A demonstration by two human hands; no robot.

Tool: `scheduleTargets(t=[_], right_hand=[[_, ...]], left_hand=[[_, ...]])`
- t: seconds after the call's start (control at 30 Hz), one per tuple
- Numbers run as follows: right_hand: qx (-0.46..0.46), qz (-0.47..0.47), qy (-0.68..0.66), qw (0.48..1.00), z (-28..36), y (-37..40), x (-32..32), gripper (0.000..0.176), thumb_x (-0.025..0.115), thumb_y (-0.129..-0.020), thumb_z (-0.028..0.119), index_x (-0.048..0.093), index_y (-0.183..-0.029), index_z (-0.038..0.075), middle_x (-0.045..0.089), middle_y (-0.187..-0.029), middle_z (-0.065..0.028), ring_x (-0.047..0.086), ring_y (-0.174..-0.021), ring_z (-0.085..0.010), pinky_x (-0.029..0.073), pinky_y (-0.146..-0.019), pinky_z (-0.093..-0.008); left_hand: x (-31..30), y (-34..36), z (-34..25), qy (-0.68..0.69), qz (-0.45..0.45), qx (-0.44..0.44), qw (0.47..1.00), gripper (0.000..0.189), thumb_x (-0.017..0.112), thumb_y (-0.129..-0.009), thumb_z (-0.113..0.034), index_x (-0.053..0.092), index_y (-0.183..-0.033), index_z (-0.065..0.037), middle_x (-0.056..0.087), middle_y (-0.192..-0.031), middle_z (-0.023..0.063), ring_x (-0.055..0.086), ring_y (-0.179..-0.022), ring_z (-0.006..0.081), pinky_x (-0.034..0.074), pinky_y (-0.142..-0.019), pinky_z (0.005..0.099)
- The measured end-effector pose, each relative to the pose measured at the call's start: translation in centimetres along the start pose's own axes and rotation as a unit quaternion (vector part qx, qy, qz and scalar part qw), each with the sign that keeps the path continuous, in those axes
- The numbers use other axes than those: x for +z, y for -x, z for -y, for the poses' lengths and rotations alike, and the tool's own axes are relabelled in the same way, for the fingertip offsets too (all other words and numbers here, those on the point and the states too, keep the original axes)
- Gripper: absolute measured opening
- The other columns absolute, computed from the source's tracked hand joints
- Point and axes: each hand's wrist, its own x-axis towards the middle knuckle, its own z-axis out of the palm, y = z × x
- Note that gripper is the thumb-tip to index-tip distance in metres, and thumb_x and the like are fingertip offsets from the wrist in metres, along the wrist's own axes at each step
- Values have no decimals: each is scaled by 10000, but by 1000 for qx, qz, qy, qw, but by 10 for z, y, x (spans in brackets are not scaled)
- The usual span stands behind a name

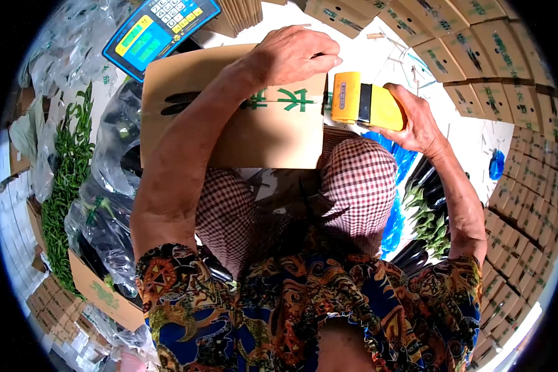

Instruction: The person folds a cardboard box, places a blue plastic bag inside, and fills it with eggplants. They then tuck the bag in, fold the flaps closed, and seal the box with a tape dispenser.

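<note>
The cardboard box [260, 133] lies across the person's lap, in the middle of the view, its broad brown face turned up. It is plain brown board with green printed characters [291, 99] near its right end and two dark elongated marks towards its left. The upper face looks closed and flat. I cannot tell whether any tape already runs along it, as no strip shows.

The left hand [291, 56] lies palm down on the far edge of the box, fingers loosely bent and gripping nothing, pressing the board flat. The right hand [418, 124] is wrapped around a yellow tape dispenser [359, 104], whose dark front end sits against the right edge of the box, just beside the green print. By that, the sealing seems to be at its start on this side, with the run across the face not yet made.

Under the box are knees in chequered trousers [359, 180]. To the right, near the legs, dark aubergines [428, 211] lie on blue plastic [394, 217], and beyond them stand rows of folded cartons [521, 204] with the same green print. To the left lie clear plastic bags [105, 204], a heap of green chillies [68, 180] and an open carton [99, 291]. At the far left is a blue weighing scale [158, 31].
</note>
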Motion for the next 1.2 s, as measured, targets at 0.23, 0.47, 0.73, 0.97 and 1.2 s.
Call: scheduleTargets(t=[0.23, 0.47, 0.73, 0.97, 1.2], right_hand=[[-8, -9, -20, 1000, -16, -5, 17, 576, 766, -746, 421, 501, -1106, 57, 635, -905, -168, 667, -840, -333, 536, -733, -410], [-13, -8, -79, 997, -32, -15, 64, 608, 739, -780, 442, 430, -1118, 43, 618, -917, -180, 653, -868, -359, 536, -747, -421], [-17, -20, -107, 994, -44, -20, 98, 671, 764, -780, 381, 370, -1164, -5, 638, -967, -201, 668, -894, -354, 539, -767, -403], [7, 13, -73, 997, -90, -4, 139, 619, 714, -803, 437, 382, -1134, 32, 589, -910, -251, 637, -849, -414, 527, -730, -459], [35, 87, -16, 995, -108, 11, 131, 550, 692, -814, 399, 370, -1062, 28, 552, -876, -231, 597, -864, -440, 504, -760, -473]], left_hand=[[0, 2, 2, 23, -33, 38, 998, 208, 553, -900, -195, 600, -950, 1, 625, -903, 127, 623, -840, 293, 498, -763, 367], [-8, 21, 12, 70, -119, 37, 990, 232, 609, -872, -242, 643, -1014, -62, 658, -994, 125, 627, -943, 304, 497, -838, 393], [-78, 196, 28, 169, -281, -508, 797, 615, 442, -964, -480, 457, -1379, -26, 495, -1370, 127, 474, -1241, 234, 359, -1036, 349], [-84, 197, 27, 160, -244, -491, 821, 656, 446, -948, -513, 464, -1374, -14, 479, -1390, 141, 431, -1283, 223, 295, -1083, 330], [-83, 192, 23, 211, -267, -522, 782, 599, 458, -961, -476, 494, -1345, -18, 536, -1317, 117, 505, -1192, 201, 382, -1016, 328]])
